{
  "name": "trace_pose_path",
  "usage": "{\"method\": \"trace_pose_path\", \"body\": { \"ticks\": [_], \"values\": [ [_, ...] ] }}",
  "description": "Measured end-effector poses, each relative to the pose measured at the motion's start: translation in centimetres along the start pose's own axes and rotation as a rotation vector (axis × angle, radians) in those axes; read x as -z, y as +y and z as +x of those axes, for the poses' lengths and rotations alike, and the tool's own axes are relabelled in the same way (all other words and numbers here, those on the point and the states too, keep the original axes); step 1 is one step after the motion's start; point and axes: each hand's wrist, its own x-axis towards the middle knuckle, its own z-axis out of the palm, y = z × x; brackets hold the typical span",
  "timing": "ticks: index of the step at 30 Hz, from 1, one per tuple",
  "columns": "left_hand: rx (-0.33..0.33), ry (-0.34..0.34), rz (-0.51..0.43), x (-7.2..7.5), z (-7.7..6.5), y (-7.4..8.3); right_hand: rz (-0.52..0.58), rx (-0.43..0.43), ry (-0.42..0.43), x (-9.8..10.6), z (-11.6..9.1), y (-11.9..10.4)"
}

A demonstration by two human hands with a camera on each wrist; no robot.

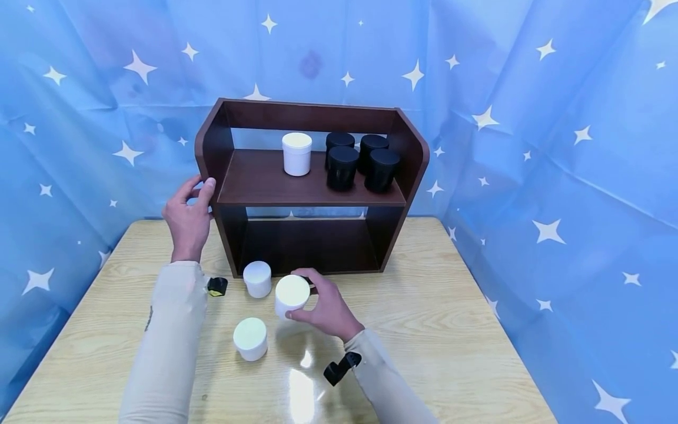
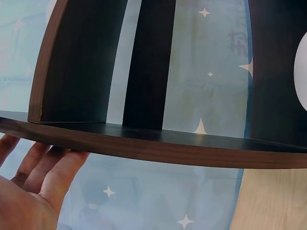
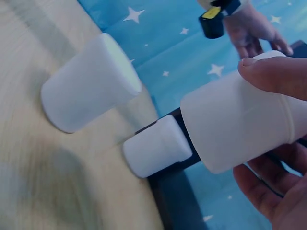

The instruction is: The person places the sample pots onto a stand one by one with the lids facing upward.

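Note:
My right hand (image 1: 331,306) grips a white lidded jar (image 1: 292,296), thumb on one side and fingers on the other. In the right wrist view this jar (image 3: 230,120) is held above the table. Two similar jars stand upright on the tabletop: one white jar (image 1: 258,279) near the shelf's front left corner, another white jar (image 1: 251,339) closer to me. My left hand (image 1: 188,221) touches the outer left side of a dark brown two-tier shelf (image 1: 307,204). Its fingertips rest against that side panel (image 2: 158,148) in the left wrist view.
On the upper tier stand one white jar (image 1: 296,154) and, to its right, several black jars (image 1: 342,169). The lower tier (image 1: 312,244) has a dark floor. A light wooden table (image 1: 434,330) carries everything, and a blue star-patterned curtain (image 1: 529,147) hangs behind.

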Motion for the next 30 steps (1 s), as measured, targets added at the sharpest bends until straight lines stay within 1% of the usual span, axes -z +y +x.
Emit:
{"method": "trace_pose_path", "body": {
  "ticks": [7,11,18,24,26,30],
  "values": [
    [-0.012,-0.013,0.025,0.0,-0.1,0.0,0.001,-0.014,0.014,1.1,0.8,-1.2],
    [-0.015,-0.017,0.025,-0.2,-0.2,-0.1,0.002,0.004,0.025,1.7,1.3,-1.7],
    [0.005,-0.031,0.037,-0.4,-0.3,0.0,-0.016,0.031,0.026,2.7,2.3,-2.4],
    [0.030,-0.046,0.026,0.0,0.1,0.2,-0.051,0.095,0.019,3.4,3.4,-3.4],
    [0.030,-0.040,0.028,0.1,0.1,0.2,-0.053,0.120,0.013,3.6,3.8,-3.6],
    [0.026,-0.036,0.028,0.1,0.2,0.0,-0.066,0.144,0.007,4.2,4.6,-4.2]
  ]
}}
